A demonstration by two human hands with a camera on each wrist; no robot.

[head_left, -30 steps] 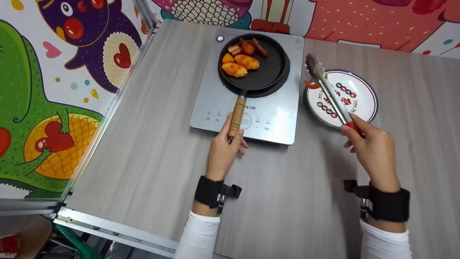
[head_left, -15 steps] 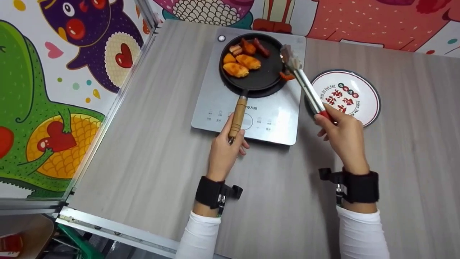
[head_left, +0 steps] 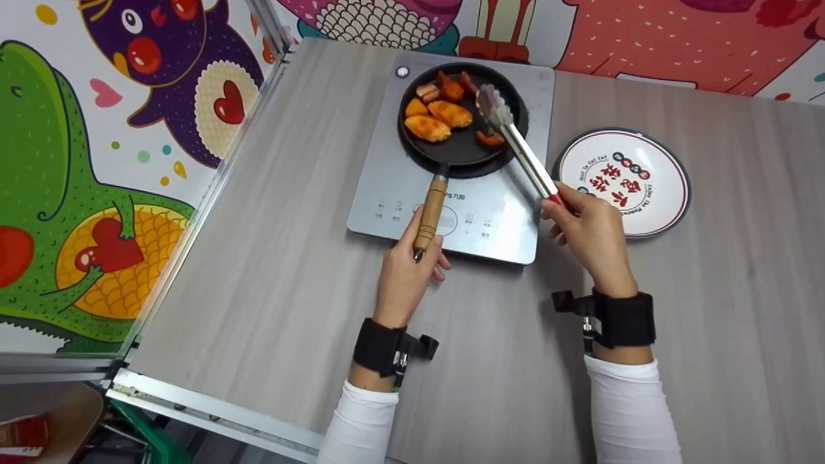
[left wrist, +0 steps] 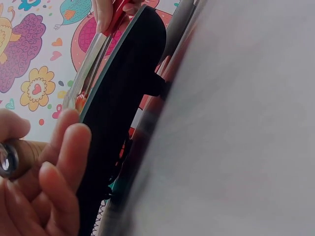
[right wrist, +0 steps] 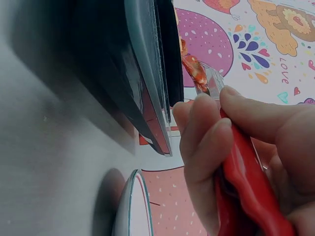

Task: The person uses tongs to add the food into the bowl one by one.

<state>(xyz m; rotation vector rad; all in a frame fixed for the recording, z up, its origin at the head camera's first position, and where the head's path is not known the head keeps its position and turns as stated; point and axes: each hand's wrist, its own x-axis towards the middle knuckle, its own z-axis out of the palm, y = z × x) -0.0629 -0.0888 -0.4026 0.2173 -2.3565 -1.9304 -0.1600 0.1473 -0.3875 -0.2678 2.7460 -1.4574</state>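
Observation:
In the head view my left hand (head_left: 405, 277) grips the wooden handle (head_left: 432, 206) of a black frying pan (head_left: 461, 153) on an induction cooker (head_left: 380, 187). Several orange pieces, which look like chicken wings (head_left: 428, 129), and a few reddish-brown chunks (head_left: 450, 87) lie at the pan's left and back. Metal tongs (head_left: 528, 158) with red grips are held by my right hand (head_left: 592, 238). Their heads are over the right part of the pan, beside a small curved orange-red piece of food (head_left: 490, 138). In the right wrist view, an orange-red piece (right wrist: 197, 73) shows at the tong tips.
A white plate (head_left: 670, 187) with red lettering stands right of the cooker, near my right hand. Walls with cartoon pictures (head_left: 644, 38) border the wooden table (head_left: 258, 258) at the back and left. A metal rail (head_left: 213, 412) runs along the front left edge.
My right hand has moved left with the tongs, carrying the orange-red piece from over the plate to the pan's right part. My left hand keeps its grip on the pan handle.

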